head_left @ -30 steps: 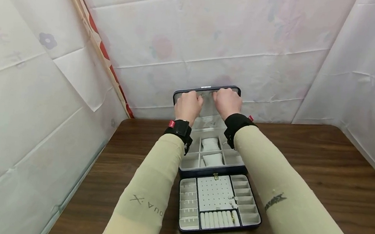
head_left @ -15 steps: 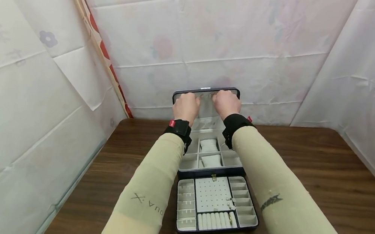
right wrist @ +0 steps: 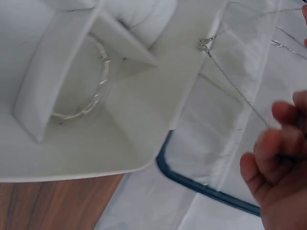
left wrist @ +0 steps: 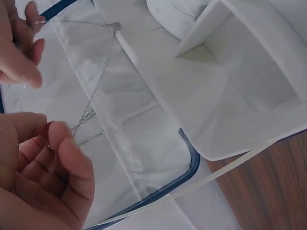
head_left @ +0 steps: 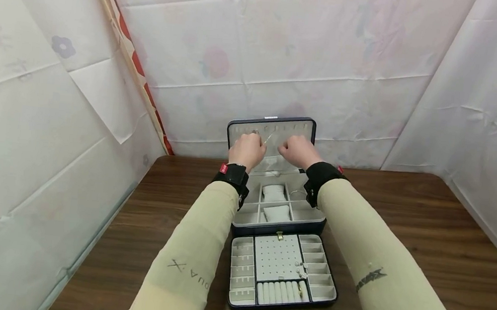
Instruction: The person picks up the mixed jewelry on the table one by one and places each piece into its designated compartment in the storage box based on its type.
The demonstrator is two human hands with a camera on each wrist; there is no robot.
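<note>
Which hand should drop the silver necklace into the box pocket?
Probably either; both pinch the necklace. I'd lean to the left hand, whose fingertips grip the chain just above the lid pocket; the right hand can let go.

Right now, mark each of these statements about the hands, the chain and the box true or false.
1. Both hands pinch a thin silver chain. True: the left hand and right hand each hold an end.
2. The box lid is closed. False: it stands open behind the hands.
3. A tray lies on the table in front of the box. True.
4. The chain lies coiled in a compartment. False: it hangs stretched between the hands, in front of the lid's lining.
5. A bracelet lies in one box compartment. True, seen from the right wrist.
6. The table is white. False: it is dark brown wood.
</note>
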